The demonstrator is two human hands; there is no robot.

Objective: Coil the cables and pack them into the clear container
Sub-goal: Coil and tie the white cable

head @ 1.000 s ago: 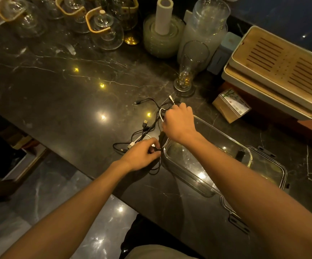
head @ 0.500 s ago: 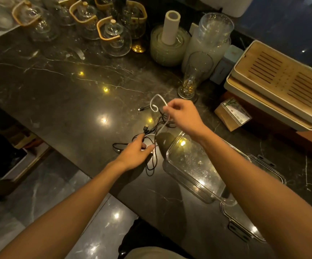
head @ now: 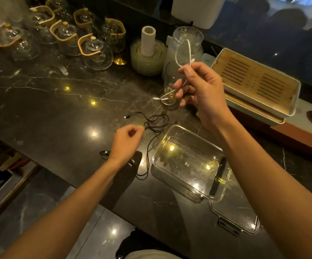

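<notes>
My right hand (head: 201, 90) has lifted white cable (head: 184, 53) clear of counter (head: 48, 101), pinching it; left hand (head: 127, 144) loosely curled, empty. Black cables (head: 151, 124) left; clear container (head: 187, 163) empty.

My two arms are bare from the frame's lower edge to the fingertips, with no sleeve showing on either. My left hand (head: 126, 142) and my right hand (head: 201, 91) carry no glove, ring, watch or band that I can make out. Behind the wrists, low at the bottom edge between my forearms, a strip of pale cloth of my clothing (head: 151, 255) shows, with something dark just above it.
</notes>
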